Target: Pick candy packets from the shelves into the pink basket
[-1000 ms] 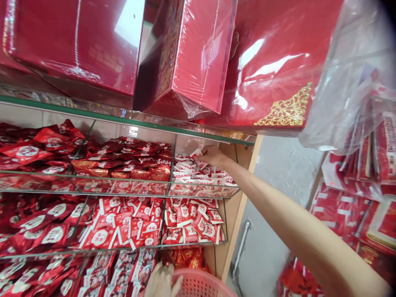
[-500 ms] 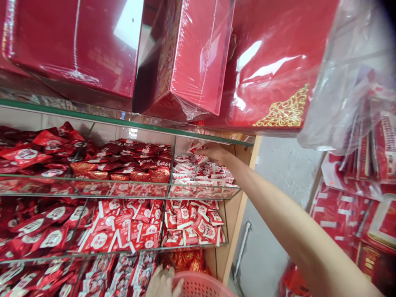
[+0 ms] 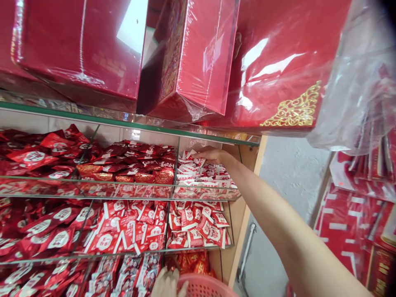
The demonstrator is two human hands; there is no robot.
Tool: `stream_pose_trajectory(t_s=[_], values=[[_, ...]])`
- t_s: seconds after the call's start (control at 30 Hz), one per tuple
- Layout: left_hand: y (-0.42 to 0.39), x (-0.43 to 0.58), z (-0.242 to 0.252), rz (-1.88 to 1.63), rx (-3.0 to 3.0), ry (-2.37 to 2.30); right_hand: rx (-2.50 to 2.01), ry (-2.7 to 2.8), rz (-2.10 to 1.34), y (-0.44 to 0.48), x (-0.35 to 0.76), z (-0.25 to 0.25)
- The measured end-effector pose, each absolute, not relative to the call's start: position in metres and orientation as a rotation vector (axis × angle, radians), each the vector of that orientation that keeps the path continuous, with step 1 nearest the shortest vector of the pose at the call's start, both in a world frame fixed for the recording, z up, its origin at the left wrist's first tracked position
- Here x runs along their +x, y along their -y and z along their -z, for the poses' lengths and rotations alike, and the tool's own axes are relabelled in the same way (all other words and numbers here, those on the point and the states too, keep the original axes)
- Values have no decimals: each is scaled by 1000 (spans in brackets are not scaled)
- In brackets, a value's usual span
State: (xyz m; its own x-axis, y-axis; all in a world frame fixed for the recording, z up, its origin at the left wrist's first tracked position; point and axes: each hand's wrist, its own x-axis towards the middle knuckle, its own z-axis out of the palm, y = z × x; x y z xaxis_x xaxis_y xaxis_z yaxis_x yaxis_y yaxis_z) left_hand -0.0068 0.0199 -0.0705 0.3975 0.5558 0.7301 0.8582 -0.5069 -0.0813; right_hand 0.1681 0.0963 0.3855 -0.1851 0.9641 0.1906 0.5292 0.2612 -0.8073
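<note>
My right hand (image 3: 213, 154) reaches into the upper right shelf compartment. Its fingers close over small red-and-white packets (image 3: 202, 171) heaped there; the fingertips are partly hidden among them. At the bottom of the view, my left hand (image 3: 168, 284) grips the left side of a pink plastic basket (image 3: 207, 282) with a perforated wall, its thumb at the rim. Most of the basket lies below the picture's edge, so its contents are out of sight. The basket is held in front of the lower shelf, near some shiny red-and-gold packets (image 3: 193, 261).
Glass dividers split the shelves, holding dark red packets (image 3: 133, 154) and red packets with white labels (image 3: 103, 241). Large plastic-wrapped red boxes (image 3: 278, 62) overhang from a glass shelf edge (image 3: 123, 122) above my right hand. Red packaged goods (image 3: 340, 214) hang at the right wall.
The view has shifted slightly, so the shelves appear further right. My right hand has settled lower onto the packets, which it held a little raised before. My left hand stays at the basket.
</note>
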Motion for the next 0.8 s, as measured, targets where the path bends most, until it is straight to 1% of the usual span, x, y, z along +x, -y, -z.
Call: stream_pose_trajectory(t_s=[0.07,0.27,0.8], values=[[-21,-7,72,913,-2220,1208,-1391,1853,-707,-98,169,-386],[-19,-7,67,910,-2251,1228,-1467,1992,-346,-101,172,-388],[-9,-6,52,890,-2254,1235,-1523,2125,-177,-84,173,-384]])
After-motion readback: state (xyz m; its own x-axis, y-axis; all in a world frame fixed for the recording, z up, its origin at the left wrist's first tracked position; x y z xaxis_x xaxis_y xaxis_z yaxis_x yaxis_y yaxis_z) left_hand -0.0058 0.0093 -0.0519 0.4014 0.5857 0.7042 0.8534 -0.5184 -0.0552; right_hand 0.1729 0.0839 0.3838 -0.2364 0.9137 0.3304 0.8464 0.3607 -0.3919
